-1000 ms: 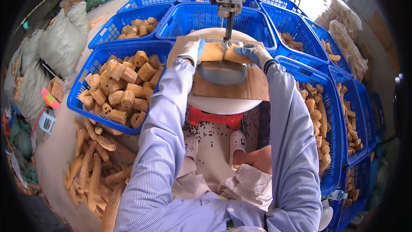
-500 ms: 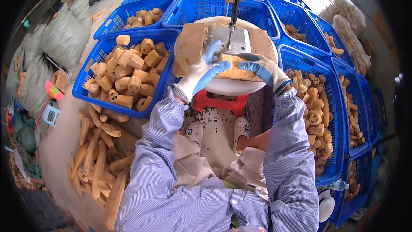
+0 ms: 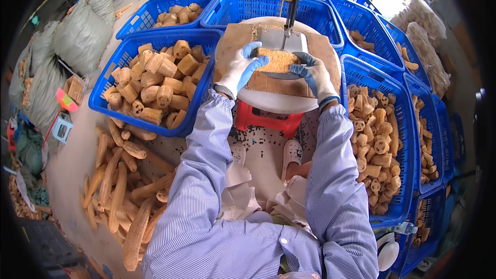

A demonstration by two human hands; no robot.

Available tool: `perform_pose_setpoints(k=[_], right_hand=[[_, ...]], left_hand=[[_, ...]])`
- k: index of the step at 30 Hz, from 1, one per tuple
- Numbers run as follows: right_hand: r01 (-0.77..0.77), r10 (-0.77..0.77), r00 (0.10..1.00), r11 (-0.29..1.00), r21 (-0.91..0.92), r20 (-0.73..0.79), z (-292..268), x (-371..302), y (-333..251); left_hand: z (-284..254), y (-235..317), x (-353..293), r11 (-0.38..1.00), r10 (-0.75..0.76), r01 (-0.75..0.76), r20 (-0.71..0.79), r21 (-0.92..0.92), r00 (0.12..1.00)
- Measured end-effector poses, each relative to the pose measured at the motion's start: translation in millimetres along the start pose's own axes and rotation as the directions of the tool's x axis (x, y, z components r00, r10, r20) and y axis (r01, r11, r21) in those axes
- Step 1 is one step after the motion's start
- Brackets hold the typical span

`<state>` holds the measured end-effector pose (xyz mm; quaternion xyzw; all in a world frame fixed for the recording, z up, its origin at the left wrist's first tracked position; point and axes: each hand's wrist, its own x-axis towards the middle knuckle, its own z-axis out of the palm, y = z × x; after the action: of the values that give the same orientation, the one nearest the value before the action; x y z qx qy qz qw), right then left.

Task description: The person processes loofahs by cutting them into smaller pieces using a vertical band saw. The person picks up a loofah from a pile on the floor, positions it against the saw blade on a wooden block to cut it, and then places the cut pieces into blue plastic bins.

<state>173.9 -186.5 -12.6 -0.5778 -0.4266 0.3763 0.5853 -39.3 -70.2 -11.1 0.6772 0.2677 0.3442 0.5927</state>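
Observation:
A short tan piece of dried loofah (image 3: 278, 61) lies crosswise between my hands, in front of the thin upright shaft of a grey machine (image 3: 291, 5). My left hand (image 3: 240, 70), in a white glove with blue fingers, grips its left end between thumb and fingers. At the right end, my right hand (image 3: 316, 76), gloved alike, pinches it. Below and behind the loofah is a metal plate (image 3: 297, 43) set in a brown board (image 3: 232, 46). The piece hides where the shaft's tip meets the plate.
Blue crates (image 3: 170, 132) of cut loofah pieces stand on both sides. Long whole loofahs (image 3: 119, 196) are heaped on the floor at left. A red stool (image 3: 268, 120) stands under the work table. Stuffed sacks (image 3: 82, 36) lie farther left.
Both hands have carried the loofah piece away from me, closer to the machine's shaft. My left fingers, raised before, have come down around its left end. The view has shifted slightly.

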Motion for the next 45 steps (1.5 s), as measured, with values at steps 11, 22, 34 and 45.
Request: perform_pose_setpoints(k=[11, 22, 34, 45], right_hand=[[-0.062, 0.055, 0.996, 0.994, -0.095, -0.075, 3.6, 20.2, 14.1], [-0.068, 0.019, 0.987, 0.949, -0.307, -0.157, 11.3, 25.8, 1.6], [-0.063, -0.037, 0.958, 0.939, -0.339, -0.283, 19.4, 46.8, 15.8], [0.058, -0.091, 0.927, 0.993, -0.1, -0.364, 4.2, 74.7, 32.5]], left_hand=[[-1.1, -12.2, 10.1, 1.0, 0.023, -0.023, -0.06, 0.011, 0.998], [1.6, -9.8, 21.1, 0.999, 0.033, -0.029, -0.11, 0.041, 0.993], [-2.7, -7.6, 45.8, 0.998, 0.031, -0.024, -0.119, 0.056, 0.992], [-12.3, -11.9, 81.6, 0.964, -0.167, 0.132, -0.144, -0.229, 0.975]])
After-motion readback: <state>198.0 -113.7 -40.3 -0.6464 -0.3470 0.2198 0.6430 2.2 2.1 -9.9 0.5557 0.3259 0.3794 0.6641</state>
